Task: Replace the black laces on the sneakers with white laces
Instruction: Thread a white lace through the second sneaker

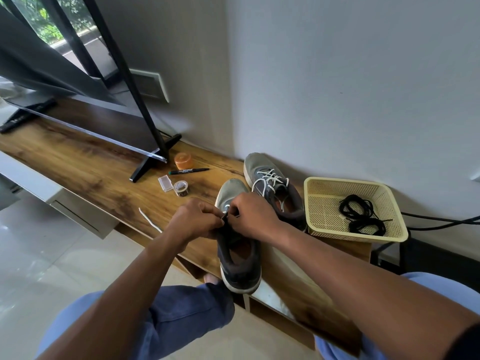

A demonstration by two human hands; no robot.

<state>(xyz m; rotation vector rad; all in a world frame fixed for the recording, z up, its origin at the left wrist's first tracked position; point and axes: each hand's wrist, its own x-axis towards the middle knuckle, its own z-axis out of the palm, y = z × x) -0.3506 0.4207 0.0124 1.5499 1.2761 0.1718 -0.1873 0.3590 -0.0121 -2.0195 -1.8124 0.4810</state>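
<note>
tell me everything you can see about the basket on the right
The basket is pale yellow, plastic by its look, rectangular, with perforated mesh walls and floor and a solid rim. It sits upright at the right end of the wooden shelf, beside the far sneaker. Inside lie loosely coiled black laces.

Two grey mesh sneakers (237, 229) (272, 185), two coiled black laces (362, 215), one cream perforated plastic basket (324, 183), two bare hands (197, 219) (253, 214).

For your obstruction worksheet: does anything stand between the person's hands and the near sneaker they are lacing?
Nothing visible does. Both the left hand and the right hand are already at the near sneaker, fingers curled at its eyelets, where a bit of white lace shows. The laced sneaker and the basket lie beyond and to the right.
</note>
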